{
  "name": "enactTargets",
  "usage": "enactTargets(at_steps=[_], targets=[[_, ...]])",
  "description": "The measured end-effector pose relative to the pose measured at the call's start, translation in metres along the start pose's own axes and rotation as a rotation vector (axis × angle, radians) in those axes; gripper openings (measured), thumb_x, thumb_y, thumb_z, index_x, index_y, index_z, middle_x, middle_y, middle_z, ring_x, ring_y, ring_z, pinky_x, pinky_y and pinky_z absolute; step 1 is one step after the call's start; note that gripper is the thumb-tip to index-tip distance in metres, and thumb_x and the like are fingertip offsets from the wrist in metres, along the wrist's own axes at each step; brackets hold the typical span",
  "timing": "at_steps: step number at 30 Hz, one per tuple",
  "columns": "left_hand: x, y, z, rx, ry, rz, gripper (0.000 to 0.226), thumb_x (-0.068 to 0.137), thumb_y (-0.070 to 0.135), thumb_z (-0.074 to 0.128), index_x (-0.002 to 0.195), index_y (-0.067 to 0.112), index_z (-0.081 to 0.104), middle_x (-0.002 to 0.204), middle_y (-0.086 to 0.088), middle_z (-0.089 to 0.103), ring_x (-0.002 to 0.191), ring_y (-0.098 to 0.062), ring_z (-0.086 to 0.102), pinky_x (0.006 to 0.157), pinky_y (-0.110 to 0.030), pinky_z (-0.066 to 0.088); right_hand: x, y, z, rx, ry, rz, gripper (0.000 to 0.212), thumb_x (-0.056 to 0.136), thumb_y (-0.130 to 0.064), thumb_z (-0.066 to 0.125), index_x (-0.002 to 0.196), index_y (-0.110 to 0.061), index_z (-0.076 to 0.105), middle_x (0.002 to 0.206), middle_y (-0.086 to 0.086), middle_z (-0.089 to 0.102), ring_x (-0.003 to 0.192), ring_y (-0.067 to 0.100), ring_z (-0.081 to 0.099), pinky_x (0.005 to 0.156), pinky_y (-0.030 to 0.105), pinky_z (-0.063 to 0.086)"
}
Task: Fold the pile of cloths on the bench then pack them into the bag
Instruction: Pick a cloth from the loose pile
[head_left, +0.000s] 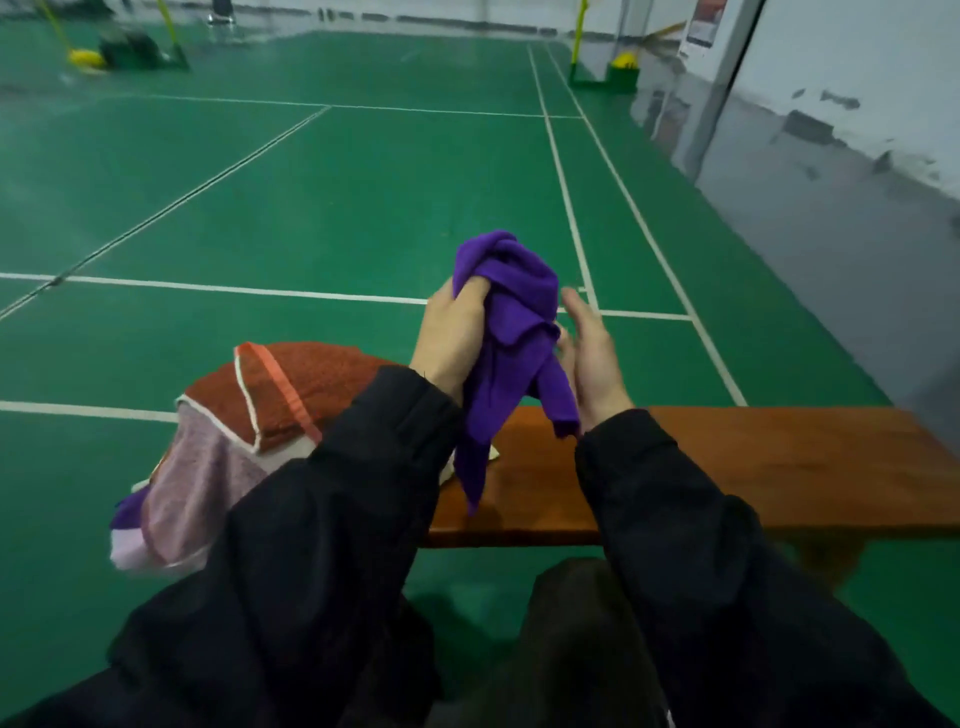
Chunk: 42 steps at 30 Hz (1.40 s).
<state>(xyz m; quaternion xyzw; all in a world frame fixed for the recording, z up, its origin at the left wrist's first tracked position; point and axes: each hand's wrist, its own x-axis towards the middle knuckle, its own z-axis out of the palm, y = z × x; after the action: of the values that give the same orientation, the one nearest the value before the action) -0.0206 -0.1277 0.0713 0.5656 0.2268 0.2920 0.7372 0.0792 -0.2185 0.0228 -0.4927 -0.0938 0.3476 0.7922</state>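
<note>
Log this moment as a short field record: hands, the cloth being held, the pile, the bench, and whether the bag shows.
left hand: the left hand grips the bunched purple cloth near its top
right hand: the right hand is open beside the cloth, fingers straight
cloth state: crumpled, not yet folded, lower end hanging above the bench
pile: the pile of cloths lies at the bench's left end, a rust-red towel on top, a pale pink one draped over the edge
bag: not in view
</note>
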Motion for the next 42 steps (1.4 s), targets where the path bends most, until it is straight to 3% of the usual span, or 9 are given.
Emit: enactTargets(at_steps=[4, 10, 16, 20, 25, 31, 34, 37, 42], targets=[[0.006, -0.048, 0.038, -0.150, -0.037, -0.295, 0.048, 0.093, 0.056, 0.056, 0.111, 0.015, 0.070, 0.102, -0.007, 0.076, 0.092, -0.024, 0.070, 0.088, -0.039, 0.057, -0.006, 0.026, -0.067, -0.146, 0.109, 0.084, 0.033, 0.099, -0.046, 0.057, 0.108, -0.016, 0.068, 0.112, 0.010, 0.072, 0.101, 0.027, 0.064, 0.080, 0.033, 0.051], [0.028, -0.084, 0.071, -0.143, -0.011, -0.427, 0.031, 0.103, 0.038, 0.040, 0.091, 0.019, 0.060, 0.071, 0.001, 0.070, 0.080, -0.021, 0.062, 0.079, -0.035, 0.050, 0.006, 0.019, -0.119, -0.090, 0.076, 0.228, 0.049, 0.105, -0.054, 0.038, 0.137, -0.023, 0.060, 0.129, 0.007, 0.070, 0.123, 0.032, 0.063, 0.105, 0.054, 0.048], [0.025, -0.104, 0.076, 0.022, -0.019, -0.382, 0.027, 0.106, 0.036, 0.041, 0.096, 0.022, 0.062, 0.100, -0.002, 0.071, 0.089, -0.015, 0.065, 0.086, -0.031, 0.050, -0.007, 0.018, -0.133, -0.489, 0.220, -0.144, 0.050, 0.103, -0.023, 0.057, 0.150, -0.031, 0.040, 0.143, 0.002, 0.054, 0.117, 0.003, 0.060, 0.089, 0.022, 0.050], [0.022, -0.122, 0.075, -0.031, 0.027, -0.305, 0.033, 0.106, 0.030, 0.040, 0.086, 0.015, 0.062, 0.072, 0.004, 0.074, 0.070, -0.009, 0.067, 0.073, -0.023, 0.054, -0.017, 0.035, -0.143, -0.862, -0.018, -0.574, 0.067, 0.092, -0.017, 0.063, 0.150, -0.037, 0.036, 0.156, -0.009, 0.041, 0.142, 0.007, 0.041, 0.117, 0.030, 0.035], [-0.010, -0.136, 0.068, 0.093, -0.101, -0.235, 0.034, 0.109, 0.025, 0.035, 0.089, 0.016, 0.061, 0.080, 0.002, 0.072, 0.075, -0.007, 0.067, 0.079, -0.028, 0.052, -0.029, 0.041, -0.135, -1.114, 0.025, -0.654, 0.044, 0.092, -0.026, 0.071, 0.135, -0.022, 0.063, 0.128, -0.003, 0.068, 0.114, 0.014, 0.064, 0.099, 0.040, 0.053], [-0.018, -0.144, 0.048, 0.199, -0.117, -0.208, 0.040, 0.108, 0.041, 0.036, 0.088, 0.028, 0.068, 0.090, 0.013, 0.074, 0.092, -0.010, 0.069, 0.102, -0.043, 0.050, -0.015, 0.023, -0.140, -0.830, 0.049, -0.537, 0.015, 0.099, -0.023, 0.056, 0.098, -0.025, 0.070, 0.091, -0.008, 0.071, 0.085, 0.011, 0.065, 0.081, 0.040, 0.055], [-0.010, -0.157, 0.032, 0.592, -0.073, -0.151, 0.028, 0.099, 0.045, 0.055, 0.104, 0.019, 0.065, 0.107, 0.001, 0.068, 0.106, -0.021, 0.065, 0.101, -0.042, 0.050, -0.002, 0.005, -0.141, -0.541, 0.058, -0.427, 0.014, 0.097, -0.024, 0.053, 0.088, -0.024, 0.063, 0.084, 0.000, 0.063, 0.080, 0.014, 0.056, 0.075, 0.039, 0.046], [-0.002, -0.162, 0.029, 0.778, 0.133, 0.077, 0.063, 0.078, 0.035, 0.067, 0.133, 0.011, 0.046, 0.134, -0.008, 0.045, 0.127, -0.025, 0.048, 0.109, -0.041, 0.042, 0.011, -0.020, -0.127, -0.397, -0.053, -0.256, 0.014, 0.097, -0.018, 0.053, 0.089, -0.022, 0.064, 0.080, -0.004, 0.065, 0.077, 0.012, 0.059, 0.070, 0.033, 0.045], [0.025, -0.128, 0.075, 0.466, -0.419, 0.259, 0.097, 0.066, 0.005, 0.059, 0.155, 0.018, 0.023, 0.148, -0.003, 0.043, 0.135, -0.003, 0.043, 0.113, -0.027, 0.036, 0.019, -0.058, -0.101, -0.429, -0.217, -0.277, 0.018, 0.087, -0.008, 0.049, 0.077, -0.017, 0.062, 0.074, -0.003, 0.060, 0.079, 0.015, 0.053, 0.073, 0.031, 0.043]])
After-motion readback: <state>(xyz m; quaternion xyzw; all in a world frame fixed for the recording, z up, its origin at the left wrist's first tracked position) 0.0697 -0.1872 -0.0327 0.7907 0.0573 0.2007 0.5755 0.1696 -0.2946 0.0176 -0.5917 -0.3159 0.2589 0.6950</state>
